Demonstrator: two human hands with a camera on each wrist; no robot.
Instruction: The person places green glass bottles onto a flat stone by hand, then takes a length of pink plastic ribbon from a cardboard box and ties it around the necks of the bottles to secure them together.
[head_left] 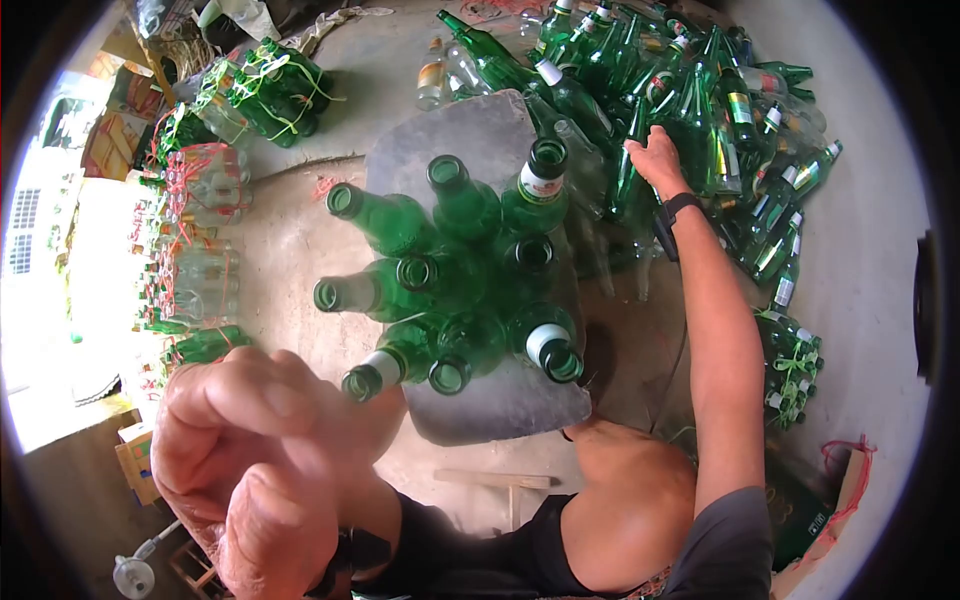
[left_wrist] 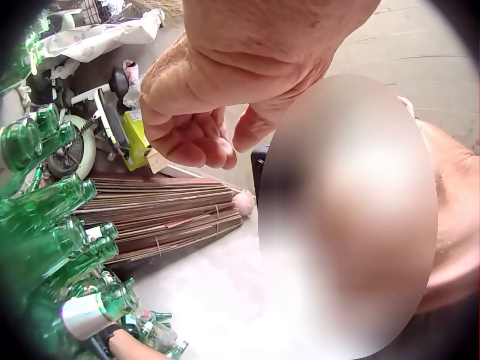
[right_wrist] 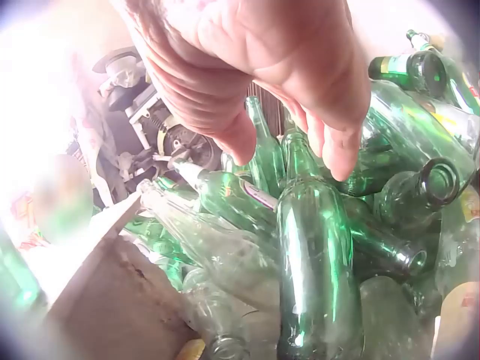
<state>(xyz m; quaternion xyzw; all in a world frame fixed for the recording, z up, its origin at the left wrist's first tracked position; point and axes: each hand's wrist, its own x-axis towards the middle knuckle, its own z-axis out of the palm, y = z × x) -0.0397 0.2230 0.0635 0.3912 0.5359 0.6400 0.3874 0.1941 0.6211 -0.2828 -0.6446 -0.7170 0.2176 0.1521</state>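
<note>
Above the heap of loose bottles, the right hand [head_left: 660,165] reaches to a green bottle [head_left: 626,175]. In the right wrist view, the thumb and fingers of this hand [right_wrist: 262,67] are spread either side of the neck of a green bottle [right_wrist: 315,262], with a visible gap at the thumb. The left hand [head_left: 250,450] is raised close to the head camera, left of several upright green bottles [head_left: 465,215] on a grey board [head_left: 450,125]. Loosely curled, the left hand [left_wrist: 240,82] holds nothing in the left wrist view.
Tied bundles of bottles [head_left: 205,275] line the left side, and another bundle [head_left: 795,365] lies at the right wall. A small wooden stool [head_left: 490,479] is between the legs. Stacked flat cardboard [left_wrist: 165,214] and a wheeled vehicle [left_wrist: 71,154] show in the left wrist view.
</note>
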